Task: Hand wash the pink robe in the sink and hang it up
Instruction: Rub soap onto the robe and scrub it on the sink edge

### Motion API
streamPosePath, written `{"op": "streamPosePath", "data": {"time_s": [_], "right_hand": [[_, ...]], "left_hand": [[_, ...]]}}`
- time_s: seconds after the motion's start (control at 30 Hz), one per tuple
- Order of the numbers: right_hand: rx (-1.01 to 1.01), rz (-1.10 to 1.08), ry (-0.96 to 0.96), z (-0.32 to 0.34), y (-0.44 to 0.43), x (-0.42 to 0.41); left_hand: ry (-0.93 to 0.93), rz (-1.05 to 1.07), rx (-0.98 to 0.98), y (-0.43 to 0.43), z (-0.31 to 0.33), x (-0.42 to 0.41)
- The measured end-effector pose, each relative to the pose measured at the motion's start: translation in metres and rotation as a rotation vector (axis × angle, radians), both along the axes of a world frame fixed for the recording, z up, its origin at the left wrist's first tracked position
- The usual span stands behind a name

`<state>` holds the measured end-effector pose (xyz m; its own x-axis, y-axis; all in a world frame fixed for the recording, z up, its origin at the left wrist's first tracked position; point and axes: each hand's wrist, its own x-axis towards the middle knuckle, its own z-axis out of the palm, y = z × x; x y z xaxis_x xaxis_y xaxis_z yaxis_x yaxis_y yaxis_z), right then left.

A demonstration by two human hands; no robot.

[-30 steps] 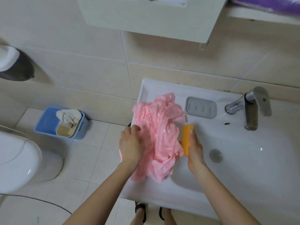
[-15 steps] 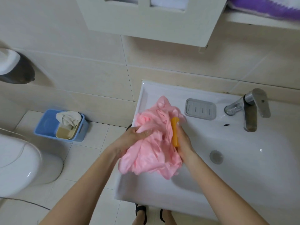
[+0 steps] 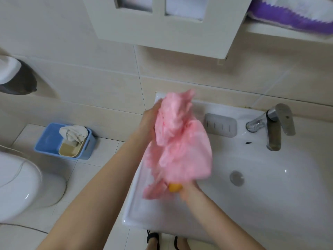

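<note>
The pink robe is bunched up and lifted over the left part of the white sink. My left hand grips its upper left side, near the sink's back left corner. My right hand is under the robe's lower edge and holds an orange soap bar, of which only one end shows. The cloth hides most of both hands' fingers, and everything here is motion-blurred.
A chrome tap stands at the sink's back right, a grey soap dish left of it, the drain in the basin. On the floor left are a blue bin and a white toilet. A wall cabinet hangs above.
The robe was raised off the sink rim. My left hand moved up and back with it. My right hand slid the orange soap down, from the robe's right side to beneath its lower edge.
</note>
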<state>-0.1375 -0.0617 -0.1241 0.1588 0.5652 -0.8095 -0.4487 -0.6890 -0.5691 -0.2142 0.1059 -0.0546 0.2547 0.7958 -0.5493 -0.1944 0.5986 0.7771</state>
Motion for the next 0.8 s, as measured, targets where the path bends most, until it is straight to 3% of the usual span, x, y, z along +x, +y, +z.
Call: {"op": "streamPosePath", "data": {"time_s": [0.13, 0.2, 0.27, 0.33, 0.4, 0.47, 0.5, 0.57, 0.63, 0.7, 0.8], "right_hand": [[-0.016, -0.093, -0.184, -0.003, -0.003, -0.007], [-0.004, -0.106, -0.212, -0.002, -0.014, -0.003], [0.029, -0.183, -0.250, -0.007, -0.021, 0.007], [0.069, -0.260, -0.285, -0.011, -0.021, 0.018], [0.134, -0.332, -0.325, -0.009, -0.015, 0.028], [0.186, -0.363, -0.396, -0.012, -0.002, 0.039], [0.199, -0.337, -0.466, -0.017, 0.006, 0.047], [0.239, -0.196, -0.571, -0.037, 0.028, 0.064], [0.201, 0.049, -0.611, -0.032, 0.046, 0.069], [0.213, 0.281, -0.656, -0.023, 0.050, 0.062], [0.350, 0.530, -0.694, -0.023, 0.027, 0.045]], "left_hand": [[0.572, -0.079, 0.079, 0.002, -0.062, 0.001], [0.770, -0.153, 0.285, -0.004, -0.072, 0.008], [1.085, -0.217, 0.559, -0.012, -0.075, 0.008], [1.344, -0.160, 0.801, -0.015, -0.082, -0.002], [1.301, -0.092, 1.034, -0.020, -0.089, -0.012], [1.224, -0.463, 1.232, -0.022, -0.090, -0.016], [1.231, -0.703, 1.245, -0.020, -0.090, -0.015], [1.298, -0.997, 1.054, -0.005, -0.086, -0.009], [1.238, -0.961, 0.770, 0.012, -0.078, 0.005], [1.155, -0.748, 0.700, 0.018, -0.071, 0.017], [1.183, -0.406, 1.116, -0.009, -0.071, 0.018]]}}
